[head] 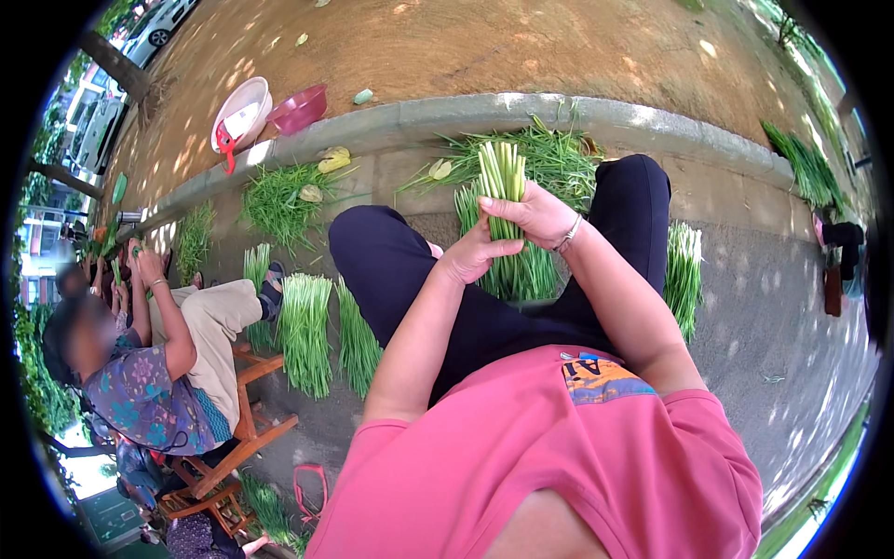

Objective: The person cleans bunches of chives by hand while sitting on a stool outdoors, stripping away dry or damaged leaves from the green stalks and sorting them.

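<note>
Upright between my knees is a bundle of long, chive-like green stalks [501, 171], its pale cut ends at the top. My left hand [469, 253] wraps it from the left, thumb across the front. From the right my right hand [534, 213] grips it a little higher, with a bracelet on that wrist. Just behind and below the hands, more green stalks [520, 279] stand between my thighs; my hands partly hide where the bundles meet. A heap of loose green leaves [541, 164] lies on the pavement beyond them.
To the left stand several stalk bundles [305, 328]; another bundle [683, 276] is by my right thigh. A seated person [140, 377] works on a wooden chair [241, 419] at left. Beyond the kerb [419, 115] are a pale basin [255, 94] and a dark pink basin [300, 112].
</note>
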Motion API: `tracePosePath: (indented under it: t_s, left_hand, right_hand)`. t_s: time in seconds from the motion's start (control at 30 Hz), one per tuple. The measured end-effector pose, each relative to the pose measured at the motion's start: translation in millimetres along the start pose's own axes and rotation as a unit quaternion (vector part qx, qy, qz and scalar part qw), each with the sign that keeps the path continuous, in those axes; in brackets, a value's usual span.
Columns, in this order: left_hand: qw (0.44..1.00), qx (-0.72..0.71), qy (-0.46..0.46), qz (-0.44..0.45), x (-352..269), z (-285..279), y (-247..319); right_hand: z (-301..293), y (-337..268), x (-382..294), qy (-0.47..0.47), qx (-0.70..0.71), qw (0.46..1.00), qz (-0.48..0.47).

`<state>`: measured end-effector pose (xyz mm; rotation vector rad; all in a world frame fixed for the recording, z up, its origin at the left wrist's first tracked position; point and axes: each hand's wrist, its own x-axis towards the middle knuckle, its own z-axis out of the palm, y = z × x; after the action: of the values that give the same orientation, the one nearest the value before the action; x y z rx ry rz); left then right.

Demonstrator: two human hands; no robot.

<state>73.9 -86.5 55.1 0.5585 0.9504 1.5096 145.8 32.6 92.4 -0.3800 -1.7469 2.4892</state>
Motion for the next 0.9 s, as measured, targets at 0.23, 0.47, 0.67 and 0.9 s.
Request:
tracePosePath:
  t_s: [0.23,0.47,0.67,0.9]
  left_hand:
    - [0.994,-0.075,-0.064,0.048,-6,10,23]
    - [0.996,-0.054,-0.066,-0.001,-1,7,3]
    - [0.996,-0.064,0.021,0.051,-1,7,-3]
    - [0.995,-0.065,0.039,0.061,-2,7,-8]
  right_hand:
    - [21,-51,1,-0.016,-0.225,0.974,0.022]
    - [15,-27,15,0.035,-0.253,0.966,-0.039]
    - [15,-14,14,0.201,-0.349,0.899,-0.171]
    - [16,-13,10,0.204,-0.407,0.865,-0.209]
